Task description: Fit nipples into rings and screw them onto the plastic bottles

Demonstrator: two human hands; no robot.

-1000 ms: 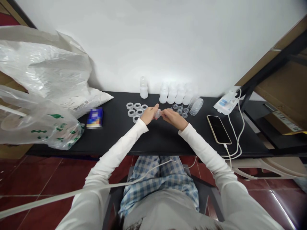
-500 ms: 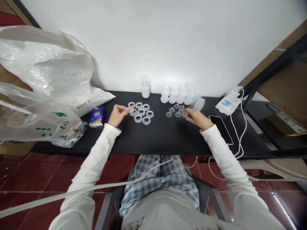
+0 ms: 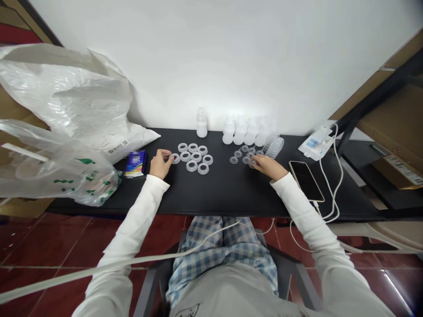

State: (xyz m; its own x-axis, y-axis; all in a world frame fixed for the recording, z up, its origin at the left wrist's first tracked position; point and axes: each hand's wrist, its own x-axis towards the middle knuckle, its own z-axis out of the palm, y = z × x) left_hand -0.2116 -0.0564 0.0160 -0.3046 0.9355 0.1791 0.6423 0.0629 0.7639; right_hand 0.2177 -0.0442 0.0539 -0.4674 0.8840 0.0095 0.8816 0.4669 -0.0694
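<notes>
My left hand (image 3: 160, 163) rests on the black table (image 3: 218, 189) with its fingers curled, pinching a clear plastic ring (image 3: 175, 158) at the left end of a group of several rings (image 3: 194, 157). My right hand (image 3: 266, 165) lies farther right, fingertips closed on a small clear nipple piece (image 3: 252, 164) at the edge of a cluster of such pieces (image 3: 243, 154). A single white bottle (image 3: 201, 123) stands at the wall, with a row of bottles (image 3: 244, 130) to its right.
Two big plastic bags (image 3: 62, 132) fill the table's left end, with a small blue packet (image 3: 135, 162) beside them. Stacked clear caps (image 3: 273, 145) lie by the bottles. A phone (image 3: 306, 180) on a white cable and a white box (image 3: 315, 142) sit at the right.
My hands were together at the centre holding a small clear part; they have since separated. The left went to the rings, the right to the small pieces and lowered onto the table.
</notes>
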